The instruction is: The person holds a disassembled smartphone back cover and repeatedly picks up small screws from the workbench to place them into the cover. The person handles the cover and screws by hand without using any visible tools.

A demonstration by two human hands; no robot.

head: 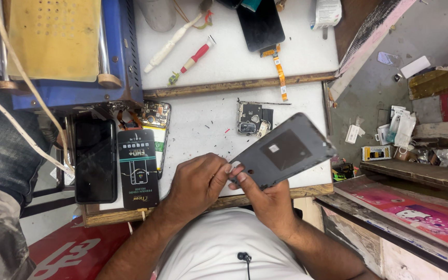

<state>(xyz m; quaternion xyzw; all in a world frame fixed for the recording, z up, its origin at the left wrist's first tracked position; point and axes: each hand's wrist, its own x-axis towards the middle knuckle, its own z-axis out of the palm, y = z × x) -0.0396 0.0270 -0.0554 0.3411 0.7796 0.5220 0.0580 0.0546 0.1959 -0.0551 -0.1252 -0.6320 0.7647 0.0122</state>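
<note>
Now | left hand (198, 181), right hand (265, 199) | pinching grey phone back cover (281, 151)

- Open white desk (203, 129) between the black battery pack (138, 168) and the small camera module (253, 120); room there to pass.
- Left side crowded: dark phone (95, 161), opened phone body (155, 116), blue machine (68, 52) overhanging.
- Far end blocked by red-handled screwdriver (198, 54), white tool (169, 44) and screen with flex cable (261, 26).

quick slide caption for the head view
Both hands, left and right, hold a grey phone back cover over a white workbench strewn with phone parts.
</note>
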